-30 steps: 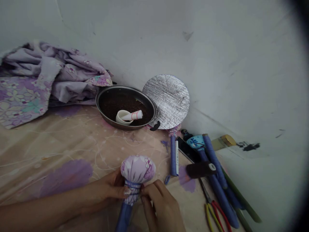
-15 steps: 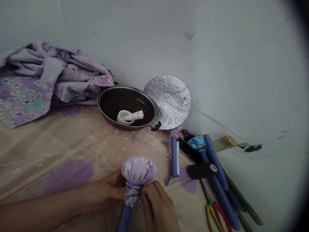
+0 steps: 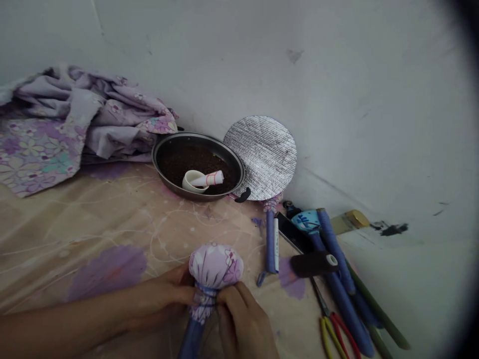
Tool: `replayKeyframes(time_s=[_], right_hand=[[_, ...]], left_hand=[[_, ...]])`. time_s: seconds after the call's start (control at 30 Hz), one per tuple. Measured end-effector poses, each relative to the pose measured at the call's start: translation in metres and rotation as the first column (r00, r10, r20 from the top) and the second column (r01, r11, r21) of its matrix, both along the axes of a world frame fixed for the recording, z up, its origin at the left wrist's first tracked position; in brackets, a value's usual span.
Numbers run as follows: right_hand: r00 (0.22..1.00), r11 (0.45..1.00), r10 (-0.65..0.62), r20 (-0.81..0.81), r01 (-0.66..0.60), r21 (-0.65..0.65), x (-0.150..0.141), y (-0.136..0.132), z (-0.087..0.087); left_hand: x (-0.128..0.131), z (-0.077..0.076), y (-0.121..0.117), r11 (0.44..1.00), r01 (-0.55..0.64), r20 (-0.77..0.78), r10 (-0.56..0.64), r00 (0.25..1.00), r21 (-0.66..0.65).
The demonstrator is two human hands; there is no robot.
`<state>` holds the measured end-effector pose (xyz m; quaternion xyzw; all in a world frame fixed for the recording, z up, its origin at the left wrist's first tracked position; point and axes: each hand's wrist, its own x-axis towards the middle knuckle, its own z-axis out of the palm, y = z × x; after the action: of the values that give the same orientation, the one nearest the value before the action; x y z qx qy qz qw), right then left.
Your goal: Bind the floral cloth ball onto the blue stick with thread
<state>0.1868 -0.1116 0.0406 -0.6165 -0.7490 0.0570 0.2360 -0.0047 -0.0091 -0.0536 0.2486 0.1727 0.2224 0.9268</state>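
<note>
At the lower middle stands a padded stick (image 3: pixel 215 267), its round head wrapped in gathered purple flowered cloth above a blue-covered handle. Dark blue cord circles the cloth at its neck. My left hand (image 3: pixel 174 294) is closed around that neck from the left, thumb in front. On the other side my right hand (image 3: pixel 245 319) has its fingers bent and pressed together against the bound neck. Its fingertips are partly hidden, so whatever they pinch cannot be made out.
Against the wall are a dark pan (image 3: pixel 160 174) holding a white cup (image 3: pixel 190 182), a silvery disc (image 3: pixel 262 154) and bunched flowered cloth (image 3: pixel 112 114). To the right lie a dark thread spool (image 3: pixel 312 264), red-and-yellow-handled pliers (image 3: pixel 331 319), a phone (image 3: pixel 292 234) and blue-wrapped sticks (image 3: pixel 348 309).
Both hands stay at the neck of the padded stick. The right fingers have shifted very slightly, and the stick's handle leans a touch further left.
</note>
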Motion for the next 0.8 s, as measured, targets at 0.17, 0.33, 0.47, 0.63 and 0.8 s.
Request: replayKeyframes(time_s=[0.17, 0.33, 0.47, 0.63, 0.8], right_hand=[[0.998, 1.000, 0.022, -0.051, -0.022, 0.004, 0.004, -0.001, -0.003], [0.983, 1.000, 0.027, -0.181, -0.027, -0.001, 0.002, 0.000, 0.000], [0.965, 1.000, 0.008, -0.262, -0.010, -0.006, -0.003, -0.001, -0.002], [0.961, 1.000, 0.000, -0.278, 0.002, 0.005, -0.005, -0.001, -0.007], [0.986, 1.000, 0.009, -0.168, -0.005, 0.022, -0.002, -0.002, -0.003]], left_hand=[[0.000, 0.000, -0.001, 0.999, -0.015, -0.005, 0.015, 1.000, 0.039], [0.001, -0.001, 0.001, 0.999, -0.017, -0.026, 0.017, 1.000, 0.028], [-0.001, 0.006, 0.002, 0.999, 0.000, -0.011, 0.001, 1.000, 0.034], [-0.002, 0.013, 0.002, 1.000, 0.021, -0.052, -0.022, 0.998, -0.011], [-0.001, 0.009, 0.001, 0.999, 0.022, -0.007, -0.022, 1.000, -0.030]])
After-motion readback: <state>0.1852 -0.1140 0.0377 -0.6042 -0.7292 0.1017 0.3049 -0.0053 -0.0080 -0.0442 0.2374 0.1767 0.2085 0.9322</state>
